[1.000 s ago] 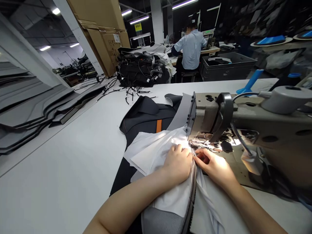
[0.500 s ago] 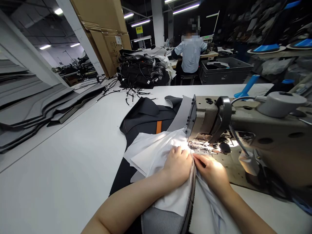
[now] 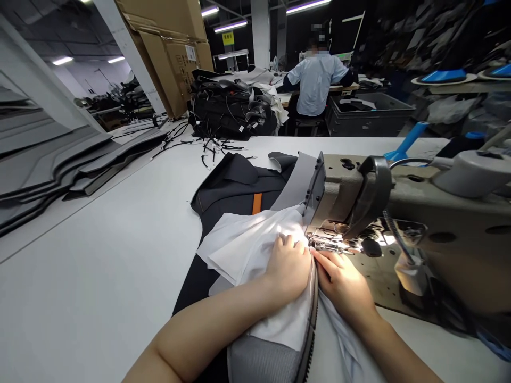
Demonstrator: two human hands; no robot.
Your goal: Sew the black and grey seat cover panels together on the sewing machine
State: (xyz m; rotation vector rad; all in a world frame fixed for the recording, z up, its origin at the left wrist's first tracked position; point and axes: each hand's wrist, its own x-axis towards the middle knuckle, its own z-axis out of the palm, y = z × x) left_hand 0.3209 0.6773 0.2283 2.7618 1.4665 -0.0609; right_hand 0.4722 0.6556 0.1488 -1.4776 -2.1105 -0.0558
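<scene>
A sewing machine [image 3: 351,197] stands at the right, its lamp lighting the needle area. White lining fabric [image 3: 239,244] lies on a dark garment piece [image 3: 235,183] with an orange tab [image 3: 257,203]. My left hand [image 3: 289,268] presses on the lining just left of the presser foot [image 3: 319,242], fingers spread and slightly bent, thumb hidden. My right hand [image 3: 345,282] pinches the fabric edge in front of the foot. A dark zipper [image 3: 312,319] runs along that edge toward me, beside a grey ribbed panel [image 3: 263,356]. The needle tip is too small to make out.
Stacked grey cut pieces [image 3: 59,159] lie on the white table [image 3: 120,255] at left. Behind are black cords [image 3: 215,149], a heap of dark garments [image 3: 235,109], cardboard [image 3: 171,64] and a grey crate [image 3: 369,114]. A co-worker [image 3: 315,85] sits at another table.
The view has shifted slightly, so the machine appears a little farther right. My hands keep nearly the same place at the foot. The co-worker's arms have spread outward.
</scene>
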